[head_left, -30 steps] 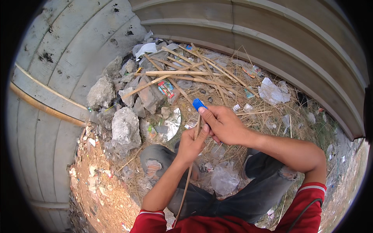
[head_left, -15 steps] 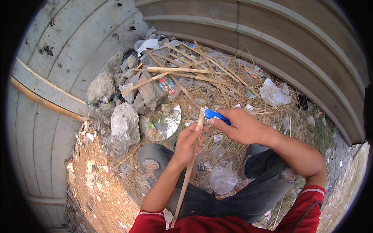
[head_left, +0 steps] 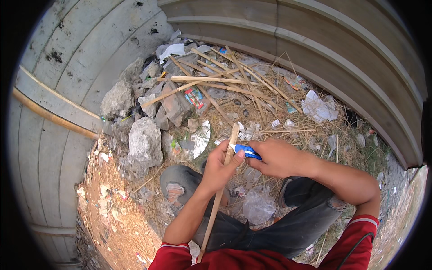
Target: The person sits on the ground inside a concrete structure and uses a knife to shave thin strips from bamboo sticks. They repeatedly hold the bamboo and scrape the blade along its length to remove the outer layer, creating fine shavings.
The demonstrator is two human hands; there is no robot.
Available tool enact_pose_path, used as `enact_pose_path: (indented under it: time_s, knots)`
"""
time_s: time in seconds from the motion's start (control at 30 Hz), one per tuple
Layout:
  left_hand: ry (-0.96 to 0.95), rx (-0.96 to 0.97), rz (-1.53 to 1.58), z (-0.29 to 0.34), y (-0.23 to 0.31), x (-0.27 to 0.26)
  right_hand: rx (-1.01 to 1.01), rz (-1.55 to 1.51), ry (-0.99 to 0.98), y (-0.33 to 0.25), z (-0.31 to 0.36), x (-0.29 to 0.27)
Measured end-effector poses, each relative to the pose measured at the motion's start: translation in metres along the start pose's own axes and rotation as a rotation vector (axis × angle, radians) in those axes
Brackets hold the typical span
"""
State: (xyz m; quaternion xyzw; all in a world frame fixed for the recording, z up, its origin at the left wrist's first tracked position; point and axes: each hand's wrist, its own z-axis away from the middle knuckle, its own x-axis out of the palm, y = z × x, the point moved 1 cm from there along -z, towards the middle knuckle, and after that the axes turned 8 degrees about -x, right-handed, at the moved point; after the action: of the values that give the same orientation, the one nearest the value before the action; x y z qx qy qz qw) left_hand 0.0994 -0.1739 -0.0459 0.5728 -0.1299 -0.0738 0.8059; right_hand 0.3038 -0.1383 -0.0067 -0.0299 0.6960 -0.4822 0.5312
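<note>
My left hand (head_left: 220,165) is wrapped round a long pale bamboo strip (head_left: 212,220), a little below its upper end. The strip slants up from my lap, its tip pointing away from me. In my right hand (head_left: 279,158) is a blue utility knife (head_left: 247,152), its blade end against the strip right beside my left thumb. Much of the blade is hidden by the strip and my fingers. Beyond my hands, several more bamboo strips (head_left: 211,81) lie crisscrossed on the ground.
Grey rocks (head_left: 145,141) are heaped at the left, against a pale panel wall (head_left: 90,58). A brown ribbed metal sheet (head_left: 324,49) curves along the far right. Dry grass, a crumpled white sheet (head_left: 319,107) and a clear plastic bag (head_left: 259,206) litter the ground round my legs.
The knife has moved from the strip's tip down toward me, beside my left thumb. The strip's upper end now stands clear above my left hand.
</note>
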Motion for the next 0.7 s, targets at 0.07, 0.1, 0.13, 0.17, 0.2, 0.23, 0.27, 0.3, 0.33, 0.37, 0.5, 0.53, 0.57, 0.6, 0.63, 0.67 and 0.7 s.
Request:
enact_pose_path:
  time_s: [0.07,0.1,0.13,0.17,0.2,0.23,0.27,0.3,0.33,0.37,0.5,0.53,0.57,0.6,0.63,0.67,0.7]
  knots:
    - [0.011,0.057,-0.016,-0.001,0.000,0.007,-0.074,-0.109,-0.066,0.012,0.000,0.001]
    - [0.002,0.064,-0.028,-0.002,0.001,0.008,0.048,-0.262,-0.166,0.009,-0.001,-0.006]
    - [0.000,0.069,-0.040,-0.001,0.002,0.009,0.165,-0.416,-0.270,0.001,-0.002,-0.016]
    - [0.001,0.059,-0.059,-0.001,0.000,0.008,0.284,-0.569,-0.374,-0.002,-0.003,-0.022]
    - [-0.001,0.050,-0.079,-0.001,0.000,0.007,0.300,-0.634,-0.424,-0.001,-0.004,-0.025]
    - [-0.001,0.027,-0.105,-0.001,-0.003,0.004,0.314,-0.699,-0.473,0.001,-0.003,-0.027]
    - [0.001,0.003,-0.131,0.000,-0.005,0.002,0.328,-0.765,-0.523,0.003,-0.003,-0.029]
    - [0.008,0.009,-0.151,-0.001,-0.005,0.004,0.342,-0.808,-0.558,0.007,-0.002,-0.030]
    - [0.015,0.015,-0.171,-0.002,-0.004,0.006,0.356,-0.852,-0.594,0.012,-0.002,-0.030]
    - [0.022,0.021,-0.191,-0.003,-0.004,0.008,0.369,-0.896,-0.630,0.015,-0.002,-0.030]
    - [0.017,0.090,-0.205,-0.005,-0.008,0.009,0.387,-0.919,-0.702,0.014,-0.005,-0.039]
    - [0.014,0.077,-0.211,-0.005,-0.007,0.008,0.382,-0.913,-0.700,0.014,-0.006,-0.040]
    - [0.011,0.064,-0.216,-0.004,-0.006,0.008,0.376,-0.907,-0.698,0.015,-0.007,-0.040]
    - [0.031,0.060,-0.230,-0.004,-0.005,0.009,0.346,-0.946,-0.669,0.019,-0.008,-0.035]
    - [0.050,0.057,-0.243,-0.004,-0.004,0.009,0.316,-0.984,-0.638,0.028,-0.008,-0.025]
    - [0.068,0.053,-0.257,-0.005,-0.004,0.010,0.286,-1.022,-0.606,0.031,-0.006,-0.019]
    - [0.097,0.067,-0.267,-0.005,-0.006,0.008,0.316,-1.034,-0.529,0.027,-0.006,-0.016]
